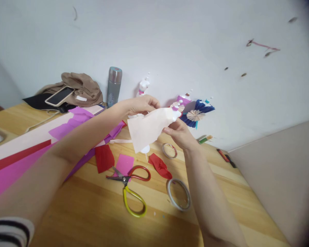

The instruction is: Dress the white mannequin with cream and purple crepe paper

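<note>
Pale cream paper sheet [150,128]: raised above the light-brown wooden table [216,209], against a small white object with a purple band [174,116].
Right hand [179,132]: grasping that object, thumb near the sheet's right edge.
Left hand [144,104]: fingers curled by the sheet's far edge; whether they pinch it, I cannot tell.
Below: parted scissors with red and yellow handles [124,179].
Against the wall: grey cylindrical flask [114,87].
</note>
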